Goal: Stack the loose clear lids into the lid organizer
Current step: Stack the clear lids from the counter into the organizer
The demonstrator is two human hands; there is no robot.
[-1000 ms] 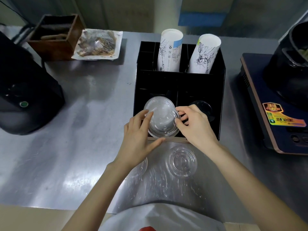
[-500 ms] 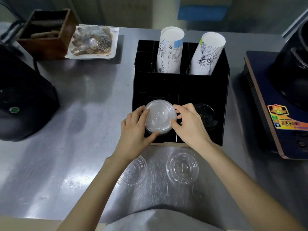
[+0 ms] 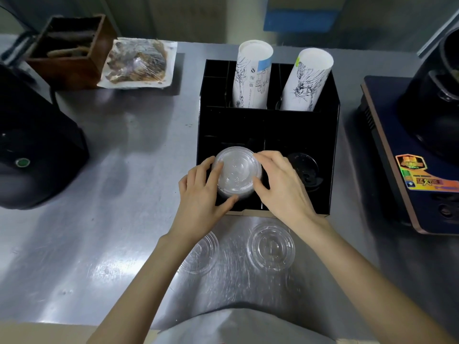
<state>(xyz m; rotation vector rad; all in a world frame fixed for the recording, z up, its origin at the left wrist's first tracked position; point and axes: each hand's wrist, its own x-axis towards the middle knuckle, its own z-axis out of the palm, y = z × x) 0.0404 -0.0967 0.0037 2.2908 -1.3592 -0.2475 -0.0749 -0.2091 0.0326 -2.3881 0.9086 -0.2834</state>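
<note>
Lid organizer (image 3: pixel 332 135): black, compartmented box, centre of the frame, standing on a brushed-metal surface (image 3: pixel 129 170). Rear compartments hold two tilted sleeves of printed paper cups (image 3: pixel 252 75) and (image 3: pixel 306 81). Front right compartment holds dark lids (image 3: pixel 304 167).

Stack of clear lids (image 3: pixel 237 173): sits in the front left compartment of the organizer, top lid facing the camera. Left hand (image 3: pixel 202 194) grips it, fingers against the stack's left edge, thumb curled under its lower rim. Right hand (image 3: pixel 280 187) grips the opposite side, fingers over the upper right edge, thumb on the lower right rim.

Loose clear lid (image 3: pixel 272 248): flat on the surface, lower centre, just in front of the organizer and between the forearms. Second loose clear lid (image 3: pixel 201 256): to its left, partly hidden by the left forearm.

Other items: black appliance with a green button (image 3: pixel 22 162), left edge; brown wooden box (image 3: pixel 72 48), upper left; film-wrapped tray of food (image 3: pixel 137 62) beside it; dark cooker base with a coloured label (image 3: pixel 427 180), right edge, carrying a black pot (image 3: pixel 437 95).
</note>
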